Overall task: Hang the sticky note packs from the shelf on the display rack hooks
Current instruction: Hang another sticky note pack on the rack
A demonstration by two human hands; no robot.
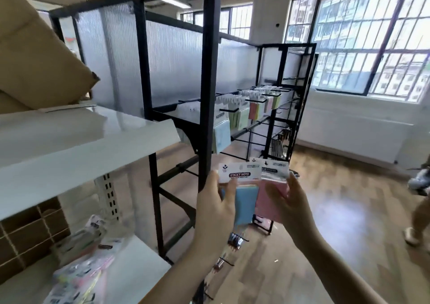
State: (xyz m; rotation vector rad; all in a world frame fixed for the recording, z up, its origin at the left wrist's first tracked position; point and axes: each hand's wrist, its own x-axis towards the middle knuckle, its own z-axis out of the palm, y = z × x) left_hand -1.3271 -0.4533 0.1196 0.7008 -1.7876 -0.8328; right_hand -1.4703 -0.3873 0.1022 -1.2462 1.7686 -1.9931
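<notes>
My left hand (214, 201) grips a blue sticky note pack (244, 201) with a white "STICKY NOTE" header. Beside it, my right hand (288, 201) holds a pink sticky note pack (265, 199) by its side. Both packs are upright in front of me, touching each other. The black display rack (274, 122) stands farther back, and several packs (242, 115) hang on its upper hooks. The lower hooks look bare. More packs (79, 275) lie in clear bags on the white lower shelf (144, 257) at bottom left.
A black metal frame post (209, 71) rises just left of my hands. A white upper shelf (81, 140) carries a tilted cardboard box (35, 54). A person's leg and shoe (416, 222) show at the right edge on the wood floor (337, 222).
</notes>
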